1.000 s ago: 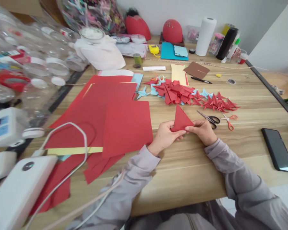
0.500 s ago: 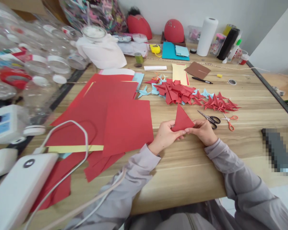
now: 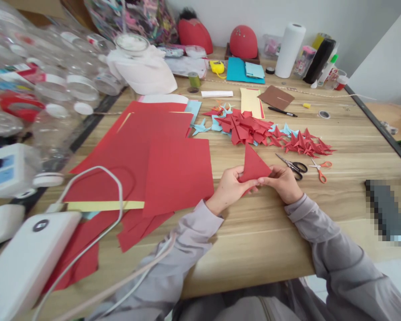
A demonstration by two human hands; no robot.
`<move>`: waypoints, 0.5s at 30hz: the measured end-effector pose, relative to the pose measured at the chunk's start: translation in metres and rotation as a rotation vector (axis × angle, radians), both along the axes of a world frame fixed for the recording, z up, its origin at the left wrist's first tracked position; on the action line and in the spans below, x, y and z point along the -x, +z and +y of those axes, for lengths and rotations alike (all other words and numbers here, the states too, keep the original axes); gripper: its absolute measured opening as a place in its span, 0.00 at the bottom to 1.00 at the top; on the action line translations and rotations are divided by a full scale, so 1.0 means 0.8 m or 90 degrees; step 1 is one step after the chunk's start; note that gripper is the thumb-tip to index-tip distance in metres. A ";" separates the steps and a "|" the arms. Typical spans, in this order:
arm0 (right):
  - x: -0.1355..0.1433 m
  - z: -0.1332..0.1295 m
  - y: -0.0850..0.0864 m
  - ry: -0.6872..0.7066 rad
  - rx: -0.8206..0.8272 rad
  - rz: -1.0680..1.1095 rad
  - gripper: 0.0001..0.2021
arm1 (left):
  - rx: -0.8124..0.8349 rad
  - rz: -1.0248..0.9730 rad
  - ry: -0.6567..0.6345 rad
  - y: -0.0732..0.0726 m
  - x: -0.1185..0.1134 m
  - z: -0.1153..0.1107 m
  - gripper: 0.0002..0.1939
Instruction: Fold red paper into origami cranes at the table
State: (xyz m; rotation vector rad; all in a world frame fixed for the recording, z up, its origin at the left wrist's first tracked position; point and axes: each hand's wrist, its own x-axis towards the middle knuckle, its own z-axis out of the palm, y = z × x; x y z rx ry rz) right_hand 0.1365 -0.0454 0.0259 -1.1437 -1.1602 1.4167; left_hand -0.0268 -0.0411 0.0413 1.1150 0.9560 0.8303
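Note:
A piece of red paper, folded to a triangle with its point up, is held between both hands above the table. My left hand grips its lower left side, thumb in front and fingers behind. My right hand pinches the lower right corner between thumb and fingertips. The two thumbs almost meet at the bottom edge. Just beyond lies a heap of folded red paper stars with some light blue ones among them. Black-handled scissors and orange-handled scissors lie right of my right hand.
Large red paper sheets spread left of my hands. A white power bank with a looping cable sits at the front left, beside clear plastic bottles. A pen, brown paper and a yellow tape measure lie farther back.
Both hands stay in nearly the same place, gripping the red paper. A bit of red now shows below the left thumb, and the triangle's tip sits slightly higher.

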 end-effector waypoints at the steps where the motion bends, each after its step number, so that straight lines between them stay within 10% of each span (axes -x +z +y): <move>1: 0.000 0.000 0.000 0.004 0.001 0.001 0.13 | -0.002 0.000 -0.003 -0.001 0.000 0.000 0.16; 15: 0.004 -0.002 0.007 0.029 0.001 0.008 0.15 | -0.026 0.021 0.012 -0.005 -0.003 -0.002 0.14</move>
